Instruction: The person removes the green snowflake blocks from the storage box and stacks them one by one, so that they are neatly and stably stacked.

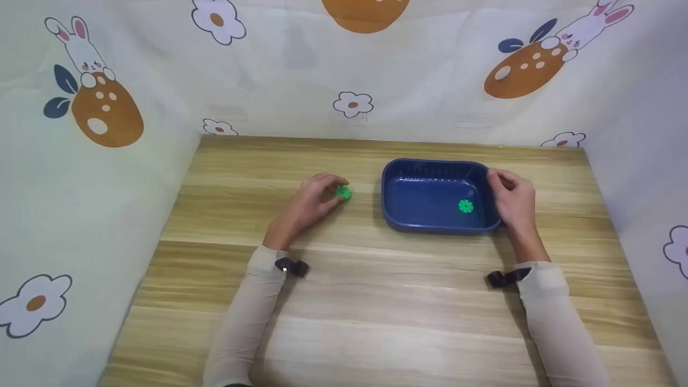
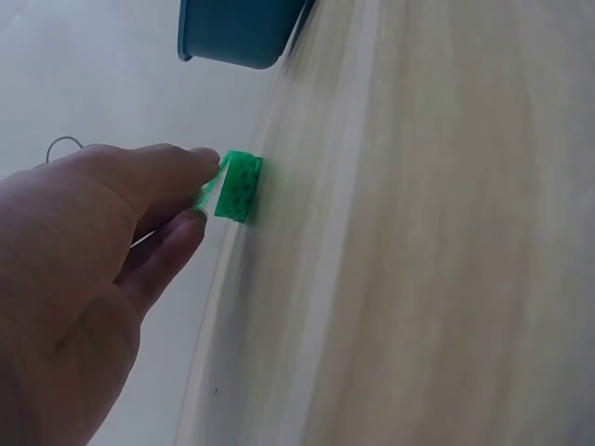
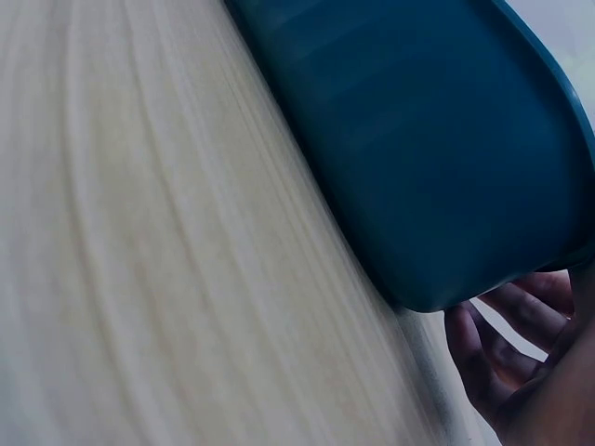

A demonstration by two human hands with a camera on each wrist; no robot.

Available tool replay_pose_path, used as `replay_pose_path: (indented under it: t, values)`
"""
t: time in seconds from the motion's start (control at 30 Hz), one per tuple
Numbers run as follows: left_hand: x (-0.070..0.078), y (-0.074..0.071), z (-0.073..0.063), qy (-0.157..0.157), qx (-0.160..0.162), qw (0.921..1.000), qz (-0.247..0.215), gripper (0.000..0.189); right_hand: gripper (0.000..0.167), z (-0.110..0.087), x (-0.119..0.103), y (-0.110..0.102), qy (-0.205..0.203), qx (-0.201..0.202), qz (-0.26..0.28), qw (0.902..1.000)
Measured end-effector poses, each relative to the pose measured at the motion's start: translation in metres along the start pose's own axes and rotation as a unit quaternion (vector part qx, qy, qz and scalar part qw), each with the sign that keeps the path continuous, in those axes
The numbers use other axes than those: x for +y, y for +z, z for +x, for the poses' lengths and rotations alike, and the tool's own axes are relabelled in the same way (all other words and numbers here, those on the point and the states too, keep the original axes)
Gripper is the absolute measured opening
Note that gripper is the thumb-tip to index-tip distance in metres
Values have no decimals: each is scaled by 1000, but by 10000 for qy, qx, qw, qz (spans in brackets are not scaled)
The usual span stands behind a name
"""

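Observation:
My left hand (image 1: pixel 309 204) pinches a thin green snowflake disc (image 2: pixel 210 189) between thumb and fingertips. Just past the fingertips, a short green stack (image 2: pixel 240 188), seemingly of such discs, stands on the table; the held disc tilts against it with a narrow gap showing. From above, fingers partly cover this green (image 1: pixel 344 192). A dark blue plastic basin (image 1: pixel 392 223) sits right of that hand, one green notched disc (image 1: pixel 466 206) lying flat inside it toward the right. My right hand (image 1: pixel 515 201) grips the basin's right end, thumb at the rim and fingers against the outer wall (image 3: pixel 446 214).
A wood-grain table (image 1: pixel 398 312) lies under everything. Pale curtains printed with rabbits and flowers (image 1: pixel 290 80) close off the back and both sides. Each sleeved wrist carries a small black camera (image 1: pixel 293 266).

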State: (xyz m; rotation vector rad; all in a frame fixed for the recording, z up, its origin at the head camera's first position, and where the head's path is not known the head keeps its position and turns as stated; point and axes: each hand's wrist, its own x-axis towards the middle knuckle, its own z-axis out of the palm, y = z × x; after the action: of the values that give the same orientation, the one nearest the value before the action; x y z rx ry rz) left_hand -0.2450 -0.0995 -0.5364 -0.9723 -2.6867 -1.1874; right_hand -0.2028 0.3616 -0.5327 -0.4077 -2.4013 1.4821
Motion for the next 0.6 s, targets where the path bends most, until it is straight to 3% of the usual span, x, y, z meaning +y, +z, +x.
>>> replay_pose_path:
  t: [0.33, 0.6]
  values:
    - [0, -1, -2, -249, -327, 9991, 64, 42, 39, 1, 0, 0, -101, 59, -52, 9999]
    - [-2, 1, -3, -160, -299, 9994, 122, 33, 36, 1, 2, 1, -87, 44, 49, 9999]
